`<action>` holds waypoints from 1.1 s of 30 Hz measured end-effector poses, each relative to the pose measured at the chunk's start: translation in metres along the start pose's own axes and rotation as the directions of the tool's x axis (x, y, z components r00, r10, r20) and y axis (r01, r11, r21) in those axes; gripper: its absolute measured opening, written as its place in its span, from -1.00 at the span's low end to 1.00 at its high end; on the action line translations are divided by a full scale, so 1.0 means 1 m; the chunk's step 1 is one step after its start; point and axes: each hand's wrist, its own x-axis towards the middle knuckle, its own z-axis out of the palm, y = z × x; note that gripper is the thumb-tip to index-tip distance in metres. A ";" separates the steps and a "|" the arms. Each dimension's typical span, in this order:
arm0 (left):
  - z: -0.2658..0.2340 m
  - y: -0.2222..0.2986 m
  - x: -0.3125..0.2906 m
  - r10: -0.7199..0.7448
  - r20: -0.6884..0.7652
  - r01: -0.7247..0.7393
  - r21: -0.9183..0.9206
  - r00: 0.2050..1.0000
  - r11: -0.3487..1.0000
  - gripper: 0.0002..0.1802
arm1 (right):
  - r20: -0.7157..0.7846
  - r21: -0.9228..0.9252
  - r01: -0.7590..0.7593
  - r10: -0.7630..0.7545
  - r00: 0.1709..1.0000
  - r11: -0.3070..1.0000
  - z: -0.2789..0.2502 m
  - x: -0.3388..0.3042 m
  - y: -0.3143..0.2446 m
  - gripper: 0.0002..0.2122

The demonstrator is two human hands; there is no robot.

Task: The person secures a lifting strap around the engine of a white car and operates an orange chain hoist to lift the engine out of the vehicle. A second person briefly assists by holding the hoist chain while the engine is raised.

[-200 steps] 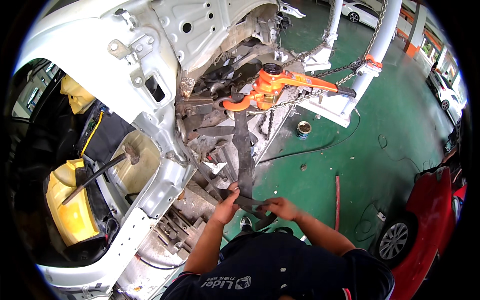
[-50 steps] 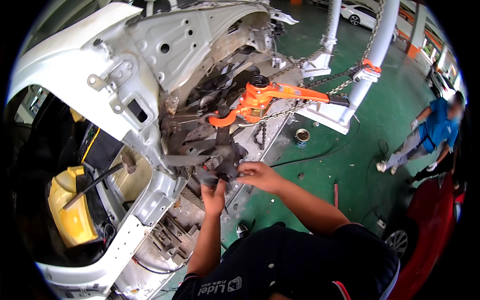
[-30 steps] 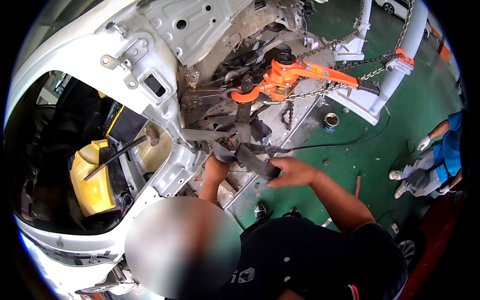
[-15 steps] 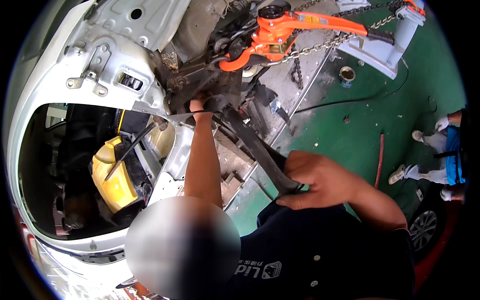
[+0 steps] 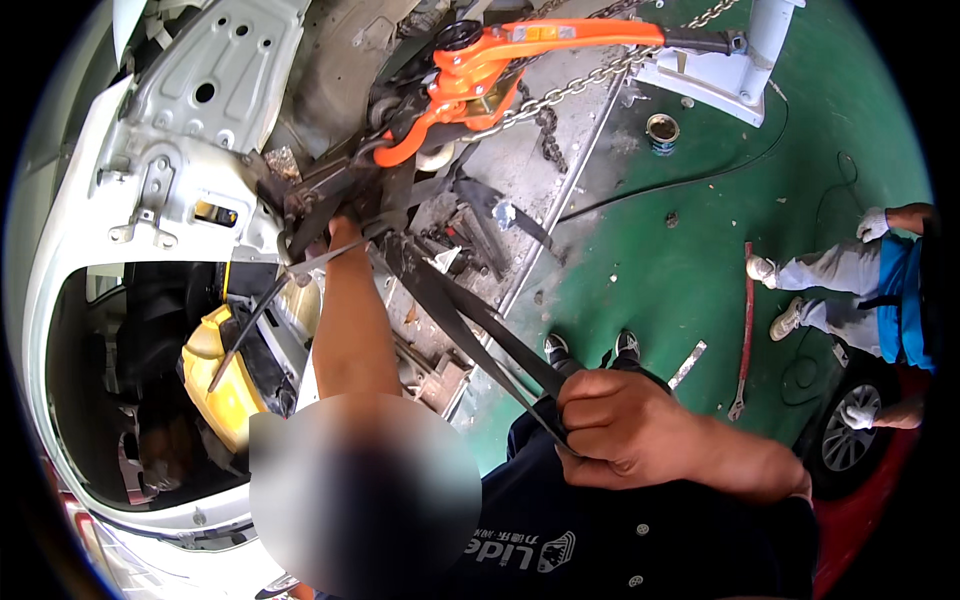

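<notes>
My right hand (image 5: 628,425) is closed in a fist around a black webbing strap (image 5: 432,296). Two lengths of the strap run side by side from the fist up to the metalwork at the car's body. There my left hand (image 5: 343,233) reaches in beneath a crossing band, its fingers largely hidden among the strap and dark metal. Just above it is an orange lever chain hoist (image 5: 468,95), its hook (image 5: 398,152) caught on dark fittings and its handle pointing right. The white car body (image 5: 235,165), stripped to bare panels, lies to the left of my left arm.
Steel chain (image 5: 560,97) runs right from the hoist toward a grey post (image 5: 770,50). An open tin (image 5: 662,130), a black cable and a red bar (image 5: 747,320) lie on the green floor. Another person (image 5: 850,275) in gloves is beside a red car's wheel (image 5: 850,428).
My right hand has closed from a thumb-out hold into a fist on the strap, whose lengths now look straighter. My left hand stays at the metalwork. The whole view has shifted.
</notes>
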 end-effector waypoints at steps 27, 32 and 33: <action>-0.093 0.091 -0.272 0.326 0.561 0.336 -0.770 0.761 0.542 -0.37 | -0.379 -0.260 -0.675 0.570 0.729 0.691 0.092 -0.092 0.195 -0.74; -0.073 0.089 -0.277 0.565 0.507 0.656 -0.750 0.651 -0.083 -0.30 | -0.385 -0.167 -0.700 0.607 0.695 0.695 0.153 -0.108 0.231 -0.70; -0.071 0.095 -0.276 0.602 0.471 0.653 -0.749 0.645 -0.114 -0.29 | -0.411 -0.171 -0.688 0.584 0.701 0.706 0.167 -0.110 0.235 -0.69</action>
